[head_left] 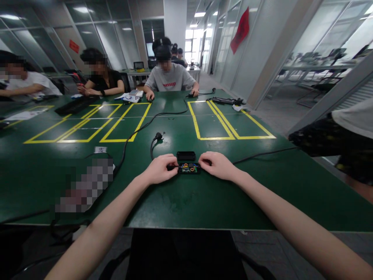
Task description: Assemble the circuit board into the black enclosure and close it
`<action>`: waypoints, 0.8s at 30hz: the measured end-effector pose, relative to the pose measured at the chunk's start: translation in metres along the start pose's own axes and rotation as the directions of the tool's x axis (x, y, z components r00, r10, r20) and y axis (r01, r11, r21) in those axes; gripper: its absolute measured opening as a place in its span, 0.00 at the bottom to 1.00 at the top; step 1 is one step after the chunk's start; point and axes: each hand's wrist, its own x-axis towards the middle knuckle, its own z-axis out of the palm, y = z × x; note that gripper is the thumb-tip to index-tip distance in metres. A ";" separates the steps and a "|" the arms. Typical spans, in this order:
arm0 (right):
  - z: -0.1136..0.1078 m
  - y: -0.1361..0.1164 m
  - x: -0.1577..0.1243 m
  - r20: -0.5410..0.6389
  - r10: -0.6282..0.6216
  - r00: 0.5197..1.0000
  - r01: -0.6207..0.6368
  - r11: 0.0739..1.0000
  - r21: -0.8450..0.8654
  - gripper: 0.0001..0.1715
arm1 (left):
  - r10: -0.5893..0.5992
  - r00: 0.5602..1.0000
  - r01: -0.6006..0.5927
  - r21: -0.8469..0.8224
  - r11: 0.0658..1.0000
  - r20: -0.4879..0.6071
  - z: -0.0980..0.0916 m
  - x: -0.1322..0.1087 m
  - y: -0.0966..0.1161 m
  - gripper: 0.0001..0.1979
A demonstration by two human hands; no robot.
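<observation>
A small open black case (pixel 189 171) with a circuit board (pixel 189 167) inside lies on the green table (pixel 175 210) in front of me. My left hand (pixel 162 168) is closed round a black cable end at the case's left side. At its right end my right hand (pixel 216 165) has its fingers pinched by the case, where a black cable (pixel 262 154) runs off to the right. Just behind the case sits a separate black cover (pixel 185 155), its hollow side showing. A black plug (pixel 159 135) on a cable lies beyond my left hand.
Yellow tape rectangles (pixel 215 138) mark the table further back. A blurred-out long object (pixel 87 186) lies at the left by a cable. Across the table sits a person in a grey shirt (pixel 170 77); two others sit at the left. A person stands at the right edge.
</observation>
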 end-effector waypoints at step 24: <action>0.005 -0.006 0.003 0.003 0.034 0.999 -0.034 0.996 -0.083 0.10 | 0.021 1.000 -0.020 0.091 0.996 -0.013 0.001 0.001 -0.001 0.05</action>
